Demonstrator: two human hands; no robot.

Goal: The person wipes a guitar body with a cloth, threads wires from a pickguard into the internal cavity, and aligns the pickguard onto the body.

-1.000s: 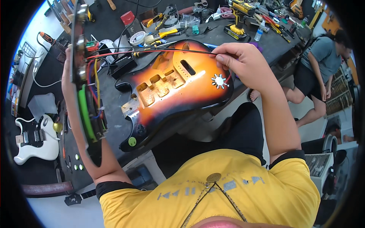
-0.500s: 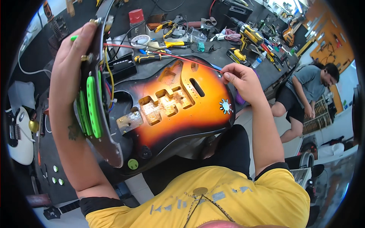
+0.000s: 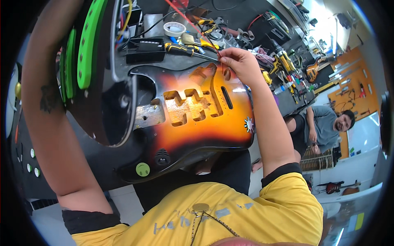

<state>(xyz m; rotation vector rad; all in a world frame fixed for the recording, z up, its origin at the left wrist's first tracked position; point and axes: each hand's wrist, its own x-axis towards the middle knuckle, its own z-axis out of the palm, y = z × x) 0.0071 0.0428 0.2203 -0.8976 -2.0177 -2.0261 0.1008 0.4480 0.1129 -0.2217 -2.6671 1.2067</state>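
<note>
My right hand [image 3: 240,65] pinches the end of a thin red and black wire [image 3: 189,19] above the upper edge of a sunburst guitar body [image 3: 193,137]. The body lies on its back across the bench edge and my lap, its routed cavities [image 3: 179,119] bare. At the left, a dark pickguard [image 3: 102,117] with green pickups [image 3: 91,45] stands raised and tilted beside my left forearm. My left hand is past the top edge, so its grip is hidden. Yellow and blue wires [image 3: 125,20] hang behind the pickguard.
Behind the body are a black box [image 3: 144,51], a screwdriver [image 3: 179,49], a tape roll [image 3: 174,28] and a brush [image 3: 193,39]. A yellow cordless drill [image 3: 285,59] stands farther right. A seated person [image 3: 324,127] is at the right. Several green-topped knobs [image 3: 33,153] lie left.
My left arm and the pickguard have risen toward the upper left, taking my left hand out of view. My right hand, still pinching the wire, has moved left and up. The view has shifted.
</note>
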